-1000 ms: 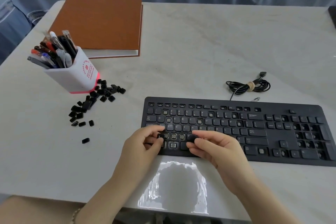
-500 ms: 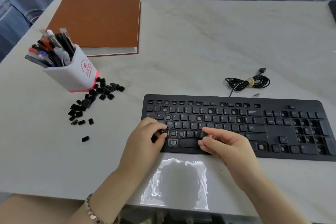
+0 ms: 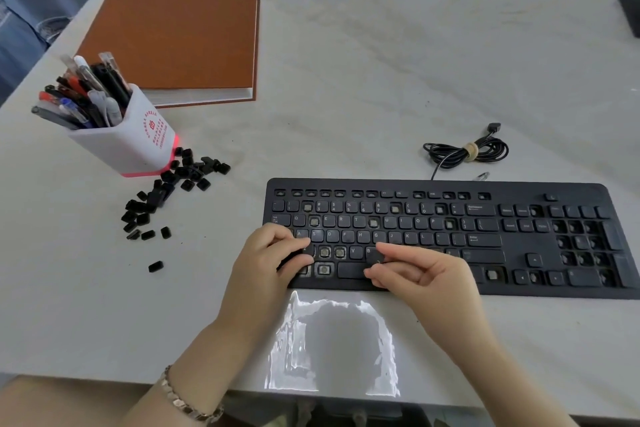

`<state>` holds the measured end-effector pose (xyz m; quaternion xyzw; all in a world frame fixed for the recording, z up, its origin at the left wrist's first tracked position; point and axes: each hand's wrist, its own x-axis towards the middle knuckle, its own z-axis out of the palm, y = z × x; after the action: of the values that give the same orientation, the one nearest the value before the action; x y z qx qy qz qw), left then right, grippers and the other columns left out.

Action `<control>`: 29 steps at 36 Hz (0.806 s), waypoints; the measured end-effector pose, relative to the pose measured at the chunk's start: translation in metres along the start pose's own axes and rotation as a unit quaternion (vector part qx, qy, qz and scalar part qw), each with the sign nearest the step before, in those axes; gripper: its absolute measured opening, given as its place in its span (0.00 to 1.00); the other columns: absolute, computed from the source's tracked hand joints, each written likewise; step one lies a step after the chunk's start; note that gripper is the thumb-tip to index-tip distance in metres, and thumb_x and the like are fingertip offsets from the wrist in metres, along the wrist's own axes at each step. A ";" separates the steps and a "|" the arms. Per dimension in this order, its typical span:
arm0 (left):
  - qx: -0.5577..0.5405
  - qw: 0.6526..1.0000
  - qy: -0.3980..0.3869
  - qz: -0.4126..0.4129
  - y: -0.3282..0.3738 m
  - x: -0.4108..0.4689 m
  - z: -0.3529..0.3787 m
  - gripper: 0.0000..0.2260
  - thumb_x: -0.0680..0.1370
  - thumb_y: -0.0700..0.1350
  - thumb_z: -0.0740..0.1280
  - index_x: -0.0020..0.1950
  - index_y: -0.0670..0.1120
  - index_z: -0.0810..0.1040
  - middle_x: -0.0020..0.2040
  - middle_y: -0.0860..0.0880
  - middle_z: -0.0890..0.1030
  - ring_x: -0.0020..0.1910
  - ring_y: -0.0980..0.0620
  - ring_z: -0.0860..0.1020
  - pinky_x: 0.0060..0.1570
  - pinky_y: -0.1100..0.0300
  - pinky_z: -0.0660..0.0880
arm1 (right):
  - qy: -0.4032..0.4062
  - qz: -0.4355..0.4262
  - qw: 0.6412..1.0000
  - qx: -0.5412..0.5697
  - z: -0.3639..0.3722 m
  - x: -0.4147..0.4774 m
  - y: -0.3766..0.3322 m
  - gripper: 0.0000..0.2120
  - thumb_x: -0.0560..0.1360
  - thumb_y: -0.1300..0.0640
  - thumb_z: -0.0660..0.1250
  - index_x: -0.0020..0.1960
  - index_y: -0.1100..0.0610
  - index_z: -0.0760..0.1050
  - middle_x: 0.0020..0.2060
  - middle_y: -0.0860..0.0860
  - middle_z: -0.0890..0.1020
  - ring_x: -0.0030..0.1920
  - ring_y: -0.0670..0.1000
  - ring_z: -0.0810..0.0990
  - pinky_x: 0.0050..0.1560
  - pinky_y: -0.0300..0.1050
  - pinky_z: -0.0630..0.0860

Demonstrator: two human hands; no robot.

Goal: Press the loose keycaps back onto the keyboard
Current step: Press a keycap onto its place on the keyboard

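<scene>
The black keyboard [image 3: 485, 253] lies at the near right of the table, with several bare sockets, among them two [image 3: 331, 252] left of V. My right hand [image 3: 419, 276] pinches a black keycap [image 3: 375, 257] between index finger and thumb, low over the row just right of B. My left hand [image 3: 266, 263] rests curled on the keyboard's left end, near Z, and seems to hold a dark keycap [image 3: 294, 256] between thumb and fingers. A heap of loose keycaps [image 3: 173, 191] lies left of the keyboard, and a single one [image 3: 156, 266] sits nearer me.
A white pen holder [image 3: 135, 146] full of pens stands beside the heap. A brown book [image 3: 180, 38] lies behind it. A coiled black cable [image 3: 467, 151] sits behind the keyboard. A dark object [image 3: 631, 12] pokes in at the far right edge.
My right hand has drawn away from the left hand and moved right along the bottom letter row with a keycap in its fingertips. The left hand has stayed put.
</scene>
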<state>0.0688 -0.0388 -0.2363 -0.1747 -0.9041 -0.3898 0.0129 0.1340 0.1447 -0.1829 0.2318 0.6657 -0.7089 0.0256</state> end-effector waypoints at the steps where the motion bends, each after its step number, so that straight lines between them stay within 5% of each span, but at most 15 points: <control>1: -0.008 1.000 -0.001 -0.006 -0.001 0.000 0.000 0.08 0.72 0.42 0.70 0.49 0.43 0.84 0.43 0.62 0.72 0.44 0.62 0.72 0.47 0.75 0.65 | 0.001 -0.013 1.000 -0.008 0.000 0.000 0.001 0.14 0.66 0.68 0.73 0.44 0.52 0.80 0.31 0.50 0.84 0.34 0.44 0.83 0.39 0.28 0.74; 14: -0.060 0.997 -0.005 -0.047 0.000 0.000 0.000 0.08 0.72 0.36 0.72 0.48 0.45 0.85 0.40 0.58 0.74 0.44 0.63 0.72 0.47 0.75 0.64 | -0.006 -0.153 0.985 -0.078 -0.003 0.001 0.006 0.22 0.63 0.72 0.73 0.44 0.46 0.81 0.39 0.46 0.82 0.37 0.43 0.81 0.42 0.29 0.76; 29: -0.050 0.999 -0.010 -0.003 -0.008 0.004 -0.003 0.10 0.71 0.35 0.72 0.51 0.44 0.84 0.41 0.56 0.74 0.42 0.65 0.72 0.45 0.76 0.65 | 0.021 -0.046 0.997 -0.063 -0.013 0.007 0.019 0.17 0.65 0.71 0.73 0.44 0.50 0.81 0.31 0.46 0.82 0.32 0.40 0.79 0.37 0.28 0.74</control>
<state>0.0625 -0.0444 -0.2394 -0.1762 -0.8841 -0.4328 -0.0058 0.1382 0.1574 -0.2032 0.2137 0.7194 -0.6609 -0.0064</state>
